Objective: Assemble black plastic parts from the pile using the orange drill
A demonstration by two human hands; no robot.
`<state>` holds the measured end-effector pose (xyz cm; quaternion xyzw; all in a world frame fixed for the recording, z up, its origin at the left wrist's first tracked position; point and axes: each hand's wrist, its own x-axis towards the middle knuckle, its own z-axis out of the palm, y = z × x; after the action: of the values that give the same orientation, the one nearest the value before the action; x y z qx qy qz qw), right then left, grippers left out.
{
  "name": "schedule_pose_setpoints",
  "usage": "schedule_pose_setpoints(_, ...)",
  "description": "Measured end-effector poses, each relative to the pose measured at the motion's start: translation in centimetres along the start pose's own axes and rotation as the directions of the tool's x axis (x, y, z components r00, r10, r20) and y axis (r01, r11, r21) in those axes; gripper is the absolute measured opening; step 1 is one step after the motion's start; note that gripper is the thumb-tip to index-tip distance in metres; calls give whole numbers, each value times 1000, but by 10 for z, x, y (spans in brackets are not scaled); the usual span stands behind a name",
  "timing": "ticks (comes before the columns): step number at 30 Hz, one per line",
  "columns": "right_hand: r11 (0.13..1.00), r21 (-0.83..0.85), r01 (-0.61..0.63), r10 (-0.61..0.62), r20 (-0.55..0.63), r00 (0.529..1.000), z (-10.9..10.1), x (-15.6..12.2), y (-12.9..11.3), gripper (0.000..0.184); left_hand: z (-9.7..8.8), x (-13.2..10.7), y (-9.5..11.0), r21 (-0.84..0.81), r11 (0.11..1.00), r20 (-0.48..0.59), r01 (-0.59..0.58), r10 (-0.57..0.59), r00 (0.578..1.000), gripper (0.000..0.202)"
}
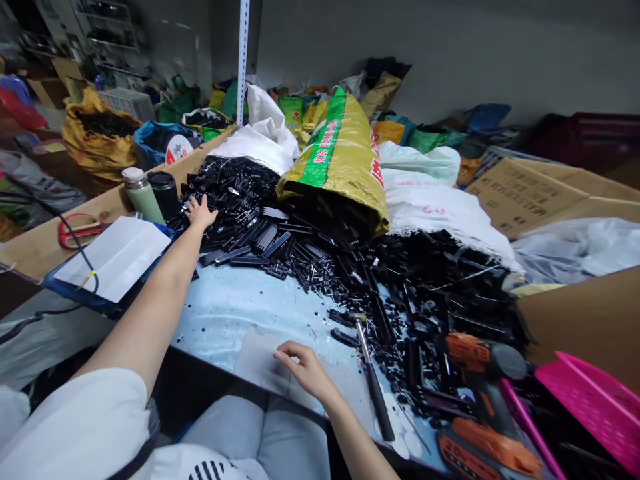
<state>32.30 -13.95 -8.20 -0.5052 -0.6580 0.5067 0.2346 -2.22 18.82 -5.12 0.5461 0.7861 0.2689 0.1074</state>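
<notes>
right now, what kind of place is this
Likely a small workshop: a heap of black plastic parts spilling from a yellow sack, with a hammer and an orange drill beside it.

Heaped black parts (273, 241), seemingly combs

little is readable on my feed. beyond my left hand (200, 213), the yellow woven plastic sack with a green stripe (345, 150) carries white print on the green and red characters on the yellow, both too small to make out. right of my right hand (306, 371), the orange drill battery (480, 455) seems to show "20". further right, the black print on the brown cardboard box (525, 193) is blurred.
</notes>
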Motion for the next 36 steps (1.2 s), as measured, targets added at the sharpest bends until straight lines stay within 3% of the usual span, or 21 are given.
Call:
schedule_pose_setpoints(2, 1000, -5, -19, 19, -7, 1000, -10, 6, 7, 31, 7, 16, -2, -66, 997, 55, 27, -24, 998, 55)
schedule_pose_setpoints(5, 999, 0, -33, 33, 30, 999, -20, 22, 17, 33, 27, 19, 5, -23, 1000, 74, 0, 2, 997, 61)
schedule_pose_setpoints(8, 999, -38, 35, -31, 99, 995, -27, 60, 17, 34, 49, 0, 18, 67, 997, 91, -40, 34, 995, 54)
schedule_pose_setpoints(11, 958, -203, 200, -185, 90, 979, -32, 124, 2, 32, 66, -31, 30, 142, 987, 125, -81, 63, 990, 40)
schedule_pose_setpoints(14, 812, -515, 275, -332, -20, 943, -33, 191, -18, 28, 70, -64, 44, 186, 971, 181, -149, 115, 977, 31)
schedule_pose_setpoints(18, 510, -847, 150, -367, -56, 928, -32, 239, -25, 30, 56, -103, 69, 254, 942, 51, -221, 215, 975, 31)
schedule_pose_setpoints(21, 366, -920, 142, -320, 18, 947, -32, 241, -15, 36, 37, -142, 83, 178, 925, 77, -336, 327, 942, 35)
schedule_pose_setpoints(24, 313, -930, 195, -313, 93, 945, -34, 226, -3, 41, 27, -203, 79, 70, 869, 157, -490, 475, 866, 39)
schedule_pose_setpoints(27, 304, -926, 221, -324, 118, 939, -37, 204, 9, 47, 32, -275, 55, 11, 784, 233, -621, 602, 764, 36)
schedule_pose_setpoints(29, 308, -932, 189, -323, 84, 943, -39, 187, 16, 53, 37, -317, 33, 22, 741, 342, -671, 625, 701, 32)
schedule_pose_setpoints(31, 318, -938, 136, -321, 29, 947, -39, 170, 22, 55, 39, -347, 11, 54, 716, 412, -696, 619, 668, 32)
schedule_pose_setpoints(33, 334, -937, 104, -340, -17, 940, -34, 157, 22, 54, 35, -363, -10, 96, 730, 395, -677, 596, 699, 43)
schedule_pose_setpoints(36, 389, -915, 107, -374, -51, 926, -19, 155, 11, 50, 28, -369, -35, 127, 807, 295, -577, 525, 799, 44)
